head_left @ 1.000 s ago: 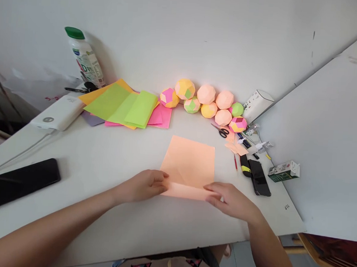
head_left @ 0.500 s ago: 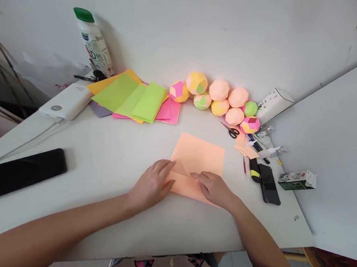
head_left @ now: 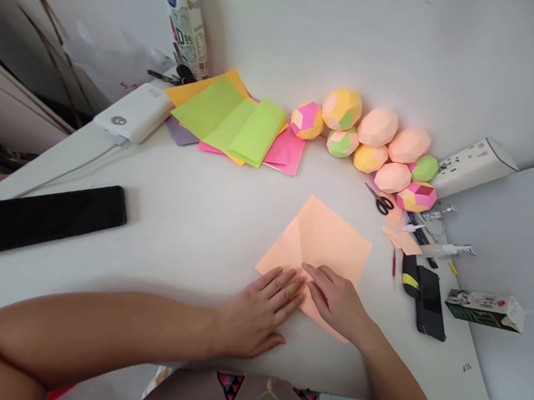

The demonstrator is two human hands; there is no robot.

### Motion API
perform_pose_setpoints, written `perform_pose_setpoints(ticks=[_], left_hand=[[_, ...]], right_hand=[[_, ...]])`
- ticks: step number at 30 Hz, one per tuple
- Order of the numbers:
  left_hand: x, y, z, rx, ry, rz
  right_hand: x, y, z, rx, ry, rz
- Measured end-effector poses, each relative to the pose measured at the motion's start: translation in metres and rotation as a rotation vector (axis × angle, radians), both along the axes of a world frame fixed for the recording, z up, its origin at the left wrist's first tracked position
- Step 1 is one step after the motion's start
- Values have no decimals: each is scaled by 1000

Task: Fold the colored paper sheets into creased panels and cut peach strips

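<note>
My left hand [head_left: 262,311] is flat, fingers loosely spread, my right [head_left: 333,297] half curled, neither gripping anything. Peach paper [head_left: 336,246]'s under both, sticking out past my fingertips. Probably super light, creases easily, so I'd grab the edges.

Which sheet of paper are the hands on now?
The large peach sheet: the left hand and right hand both touch it. The pile of green, orange, pink and purple sheets lies farther back, untouched.
</note>
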State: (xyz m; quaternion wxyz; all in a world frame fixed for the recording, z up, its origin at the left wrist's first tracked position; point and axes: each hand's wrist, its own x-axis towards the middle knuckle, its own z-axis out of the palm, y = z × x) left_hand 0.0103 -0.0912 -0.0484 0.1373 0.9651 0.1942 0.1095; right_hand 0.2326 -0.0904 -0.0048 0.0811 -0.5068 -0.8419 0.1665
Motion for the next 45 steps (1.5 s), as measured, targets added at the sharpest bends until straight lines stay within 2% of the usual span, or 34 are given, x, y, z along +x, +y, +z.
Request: perform_pose_setpoints(ticks=[7, 15, 19, 22, 26, 31, 36, 39, 45], left_hand=[[1, 1, 3, 26, -31, 32], [1, 3, 2, -13, 3, 55], [1, 3, 2, -25, 4, 52], [1, 3, 2, -21, 3, 44], [1, 2, 3, 12, 7, 63], [2, 0, 3, 41, 11, 92], [2, -5, 5, 48, 33, 146], [2, -7, 6, 52, 44, 175], [3, -6, 6, 50, 49, 187]], right_hand=[[2, 11, -14, 35, 33, 65], [5, 17, -15, 68, 64, 85], [6, 20, -9, -10, 103, 58], [1, 26, 2, -111, 39, 24], [-16, 38, 10, -74, -62, 50], [-28, 51, -4, -104, 58, 94], [-25, 54, -19, -31, 105, 81], [-27, 53, -20, -27, 91, 51], [-31, 54, -16, -118, 99, -26]])
